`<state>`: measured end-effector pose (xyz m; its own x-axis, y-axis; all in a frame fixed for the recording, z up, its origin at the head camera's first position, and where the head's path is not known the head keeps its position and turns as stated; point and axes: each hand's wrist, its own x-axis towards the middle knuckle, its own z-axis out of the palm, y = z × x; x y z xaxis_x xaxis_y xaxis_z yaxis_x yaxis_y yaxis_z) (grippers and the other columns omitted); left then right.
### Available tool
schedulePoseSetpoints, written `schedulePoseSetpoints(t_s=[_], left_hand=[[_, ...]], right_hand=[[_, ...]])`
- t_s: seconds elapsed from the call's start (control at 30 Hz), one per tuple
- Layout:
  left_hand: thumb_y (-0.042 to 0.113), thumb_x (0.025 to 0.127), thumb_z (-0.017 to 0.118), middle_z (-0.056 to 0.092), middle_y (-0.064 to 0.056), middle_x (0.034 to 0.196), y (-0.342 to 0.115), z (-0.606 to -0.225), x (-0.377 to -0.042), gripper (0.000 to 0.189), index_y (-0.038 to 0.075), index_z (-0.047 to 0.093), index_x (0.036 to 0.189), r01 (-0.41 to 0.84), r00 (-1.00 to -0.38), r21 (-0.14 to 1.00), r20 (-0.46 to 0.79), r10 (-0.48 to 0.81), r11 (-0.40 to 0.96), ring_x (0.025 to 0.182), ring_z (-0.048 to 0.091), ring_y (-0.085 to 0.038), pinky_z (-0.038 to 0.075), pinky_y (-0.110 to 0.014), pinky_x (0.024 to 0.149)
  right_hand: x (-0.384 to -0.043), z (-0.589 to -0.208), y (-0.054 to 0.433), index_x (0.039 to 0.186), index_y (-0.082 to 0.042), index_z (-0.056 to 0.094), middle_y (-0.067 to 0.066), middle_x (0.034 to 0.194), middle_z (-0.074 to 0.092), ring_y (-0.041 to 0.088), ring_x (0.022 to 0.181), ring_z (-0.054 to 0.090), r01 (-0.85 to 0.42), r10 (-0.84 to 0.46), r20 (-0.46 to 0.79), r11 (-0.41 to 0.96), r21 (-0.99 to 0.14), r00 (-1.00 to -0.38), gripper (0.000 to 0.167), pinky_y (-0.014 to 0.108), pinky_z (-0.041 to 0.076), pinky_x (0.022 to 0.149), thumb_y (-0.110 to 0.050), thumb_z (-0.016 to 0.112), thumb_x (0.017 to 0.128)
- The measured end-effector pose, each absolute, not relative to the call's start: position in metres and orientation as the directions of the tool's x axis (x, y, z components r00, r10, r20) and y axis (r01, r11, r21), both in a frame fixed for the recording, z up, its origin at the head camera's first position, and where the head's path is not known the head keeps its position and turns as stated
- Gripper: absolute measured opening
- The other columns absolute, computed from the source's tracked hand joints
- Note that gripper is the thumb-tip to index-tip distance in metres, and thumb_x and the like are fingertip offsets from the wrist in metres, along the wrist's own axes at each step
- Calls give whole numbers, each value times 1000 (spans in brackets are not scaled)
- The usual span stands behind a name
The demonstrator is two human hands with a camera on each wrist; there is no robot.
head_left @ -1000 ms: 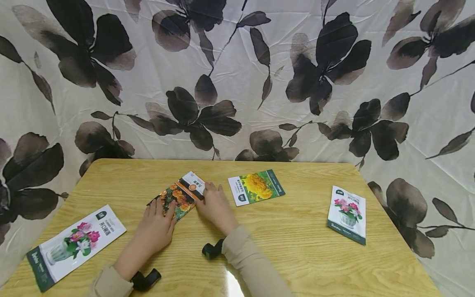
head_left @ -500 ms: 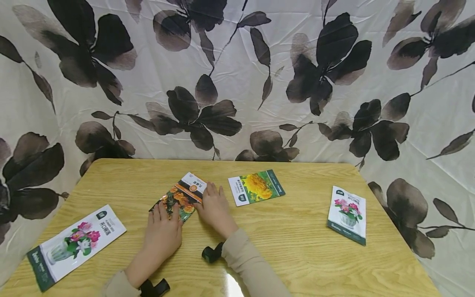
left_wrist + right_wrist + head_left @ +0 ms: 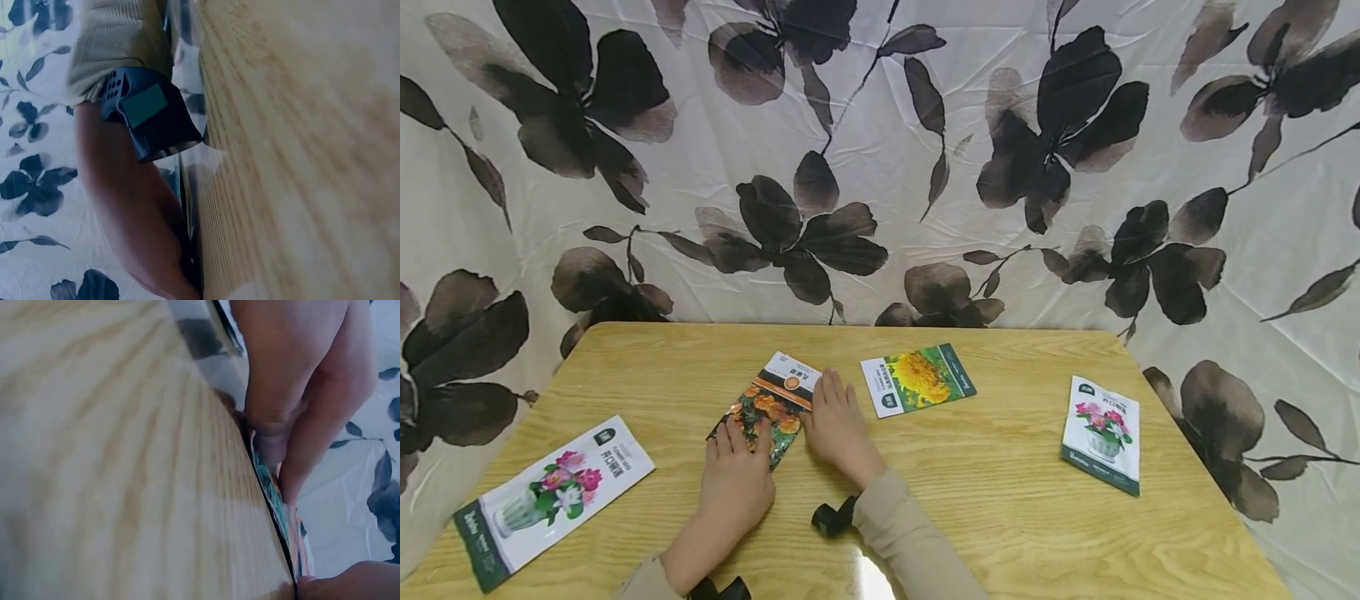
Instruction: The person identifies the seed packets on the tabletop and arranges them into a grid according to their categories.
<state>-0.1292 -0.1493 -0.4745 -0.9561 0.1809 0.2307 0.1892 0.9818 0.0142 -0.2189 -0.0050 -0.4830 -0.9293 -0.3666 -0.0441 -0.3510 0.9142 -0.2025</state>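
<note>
An orange-flower seed packet lies aslant on the wooden table, its white and black end pointing away. My left hand rests on the near lower part, fingers extended over the flower picture. Along the right edge lies my right hand, its fingers straight and touching the packet. In the right wrist view, fingertips of the left hand press the packet against the tabletop, and the right thumb touches its edge at the bottom. The left wrist view has the right forearm; its fingers are hidden there.
A yellow-flower seed packet lies right of the hands. Pink-flower packets lie at the far right and near left. A black wrist camera sits at the right cuff. Floral cloth hangs behind the table.
The orange-flower packet has slid slightly toward me and right, turning more upright. My left hand has moved right and nearer with it; the right hand has shifted slightly right.
</note>
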Motion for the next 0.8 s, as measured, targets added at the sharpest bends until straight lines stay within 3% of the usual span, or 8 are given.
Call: schedulePoseSetpoints(t_s=[0.3,0.53,0.63,0.8], left_hand=[[14,88,69,44,-53,120,-158,-476,-133,45,2,62,131,274,-932,52,259,252,960,114,47,-65,44,-66,91],[30,88,75,47,-34,108,-179,-470,-143,49,13,65,133,345,-929,155,194,314,926,99,51,-46,48,-59,79],[36,87,76,47,-35,121,-188,-469,-150,51,17,66,133,361,-929,212,161,332,908,105,50,-47,47,-61,81],[37,86,77,38,-36,144,-197,-472,-157,53,13,66,132,376,-927,347,144,347,859,131,36,-55,37,-69,98]], right_hand=[[-215,-495,1,153,3,30,16,163,19,27,151,14,-394,-384,93,874,-287,-919,62,43,14,120,-37,40,107],[-215,-501,7,147,4,42,19,158,31,29,148,24,-449,-395,221,832,-326,-892,57,44,21,119,-33,47,105],[-213,-501,8,145,4,46,20,156,35,31,147,28,-464,-392,262,817,-342,-882,54,45,23,118,-32,50,104],[-213,-503,8,138,2,56,18,151,43,30,143,36,-481,-379,317,794,-373,-870,47,45,26,117,-28,55,101]])
